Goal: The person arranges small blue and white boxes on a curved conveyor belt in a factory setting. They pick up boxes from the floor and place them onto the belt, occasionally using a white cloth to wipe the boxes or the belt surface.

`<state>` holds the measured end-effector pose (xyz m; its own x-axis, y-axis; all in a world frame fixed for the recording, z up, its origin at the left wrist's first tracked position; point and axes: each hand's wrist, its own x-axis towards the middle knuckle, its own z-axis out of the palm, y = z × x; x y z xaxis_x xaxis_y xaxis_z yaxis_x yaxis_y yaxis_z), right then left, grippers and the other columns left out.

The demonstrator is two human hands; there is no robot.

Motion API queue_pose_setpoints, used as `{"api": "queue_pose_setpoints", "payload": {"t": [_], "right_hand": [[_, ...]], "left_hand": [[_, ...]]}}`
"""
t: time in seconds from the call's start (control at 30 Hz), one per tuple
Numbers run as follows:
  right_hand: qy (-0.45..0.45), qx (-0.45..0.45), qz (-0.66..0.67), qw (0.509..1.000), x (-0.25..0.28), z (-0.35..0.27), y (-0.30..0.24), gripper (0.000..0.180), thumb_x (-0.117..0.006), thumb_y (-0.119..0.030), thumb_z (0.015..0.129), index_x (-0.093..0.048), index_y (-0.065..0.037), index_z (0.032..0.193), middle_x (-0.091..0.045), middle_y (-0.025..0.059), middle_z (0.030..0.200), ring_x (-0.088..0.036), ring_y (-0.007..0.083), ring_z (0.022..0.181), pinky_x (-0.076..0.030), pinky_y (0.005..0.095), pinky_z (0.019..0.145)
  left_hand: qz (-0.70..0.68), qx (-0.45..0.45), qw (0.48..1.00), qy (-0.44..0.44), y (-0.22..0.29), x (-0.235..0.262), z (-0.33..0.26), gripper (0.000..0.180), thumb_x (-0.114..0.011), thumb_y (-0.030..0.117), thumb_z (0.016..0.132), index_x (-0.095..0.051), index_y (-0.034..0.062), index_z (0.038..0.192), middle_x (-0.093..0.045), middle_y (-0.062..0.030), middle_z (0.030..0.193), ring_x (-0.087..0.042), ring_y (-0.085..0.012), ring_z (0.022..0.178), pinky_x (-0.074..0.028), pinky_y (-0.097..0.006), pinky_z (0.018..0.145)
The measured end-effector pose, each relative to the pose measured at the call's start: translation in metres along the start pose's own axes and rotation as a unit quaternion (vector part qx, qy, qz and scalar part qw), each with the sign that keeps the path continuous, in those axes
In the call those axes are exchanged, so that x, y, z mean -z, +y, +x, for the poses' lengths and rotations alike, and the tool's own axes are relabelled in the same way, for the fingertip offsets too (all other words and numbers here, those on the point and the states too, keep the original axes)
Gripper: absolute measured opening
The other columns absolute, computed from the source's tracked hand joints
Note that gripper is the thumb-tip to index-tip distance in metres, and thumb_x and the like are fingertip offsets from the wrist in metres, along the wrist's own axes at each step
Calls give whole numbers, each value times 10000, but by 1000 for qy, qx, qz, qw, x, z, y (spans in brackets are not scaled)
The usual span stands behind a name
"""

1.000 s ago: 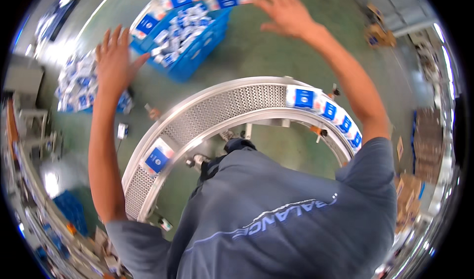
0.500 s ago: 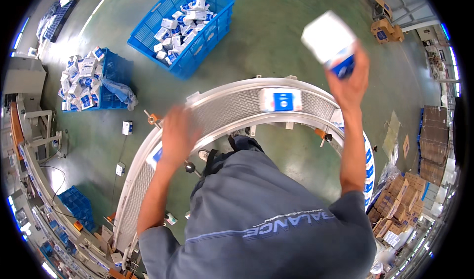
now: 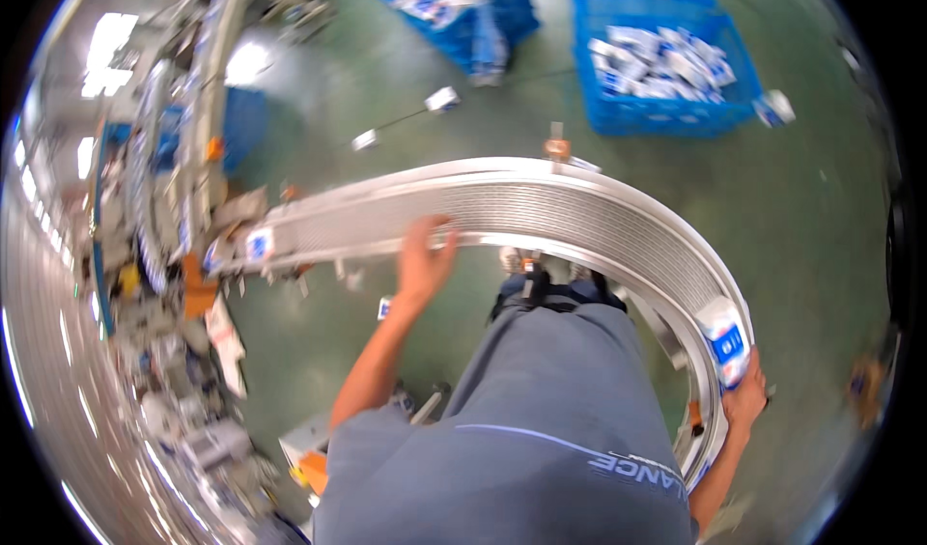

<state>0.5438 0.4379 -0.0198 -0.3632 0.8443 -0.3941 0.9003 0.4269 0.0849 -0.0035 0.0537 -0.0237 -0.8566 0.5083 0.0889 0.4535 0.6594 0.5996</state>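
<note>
A curved metal conveyor [image 3: 541, 202] arches across in front of me. My left hand [image 3: 425, 263] hovers at its inner edge, fingers apart and holding nothing. On the belt at the right lies a white-and-blue soft pack [image 3: 724, 337], perhaps tissues. My right hand [image 3: 744, 398] is at that pack's near end, beside the outer rail; blur hides whether its fingers grip it. Another such pack [image 3: 772, 108] appears beside the right corner of a blue crate [image 3: 666, 115]; whether it is in the air or on the floor I cannot tell. More packs fill that crate.
A second blue crate [image 3: 502, 38], heaped with packs, stands at the top. Two packs, one of them this white pack [image 3: 442, 99], lie on the green floor. A pack [image 3: 259, 244] sits at the conveyor's left end, near machinery [image 3: 198, 111].
My view has swung left, so the crates appear farther right. My right hand has let go of the raised pack and come down to the conveyor. My left hand's fingers show more clearly.
</note>
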Motion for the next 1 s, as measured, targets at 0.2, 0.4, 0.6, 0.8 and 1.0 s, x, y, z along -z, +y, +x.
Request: {"api": "queue_pose_setpoints", "payload": {"t": [0.2, 0.4, 0.6, 0.8, 1.0], "right_hand": [[86, 243, 23, 966, 67, 12, -103, 963, -707, -22, 625, -466, -71, 1556, -638, 172, 1370, -561, 392, 1277, -413, 504, 1106], [91, 414, 108, 899, 69, 59, -262, 965, -653, 42, 614, -476, -63, 1557, -588, 197, 1358, -517, 430, 1278, -416, 503, 1136], [97, 497, 124, 854, 62, 61, -337, 947, -669, -2, 615, -483, -48, 1542, -589, 221, 1342, -535, 459, 1242, -451, 519, 1080], [168, 476, 199, 840, 37, 96, -304, 727, -747, -46, 560, -661, -69, 1281, -677, 197, 1125, -615, 423, 1092, -465, 507, 944], [327, 438, 123, 828, 174, -7, -263, 667, -672, -36, 578, -690, -109, 1241, -646, 95, 1142, -596, 342, 1099, -464, 499, 942]], "left_hand": [[16, -159, 986, -46, 63, 51, -10, 413, -783, 222, 918, -653, 75, 1281, -639, -150, 1343, -568, -382, 1291, -474, -478, 1094], [186, -129, 974, -16, -39, 63, 8, 935, -915, 404, 747, -492, 33, 1493, -538, -198, 1481, -486, -408, 1402, -406, -505, 1170], [133, -241, 950, -145, -48, 29, 35, 1083, -928, 517, 653, -484, -4, 1492, -590, -194, 1297, -553, -393, 1244, -448, -478, 1090], [56, -315, 940, -121, 1, -48, 64, 801, -926, 472, 661, -610, -14, 1215, -596, -197, 1111, -585, -394, 1090, -503, -491, 934], [65, -407, 911, 14, 90, 42, 45, 812, -950, 280, 569, -627, 19, 1267, -597, -183, 1158, -614, -408, 1044, -538, -490, 870]]}}
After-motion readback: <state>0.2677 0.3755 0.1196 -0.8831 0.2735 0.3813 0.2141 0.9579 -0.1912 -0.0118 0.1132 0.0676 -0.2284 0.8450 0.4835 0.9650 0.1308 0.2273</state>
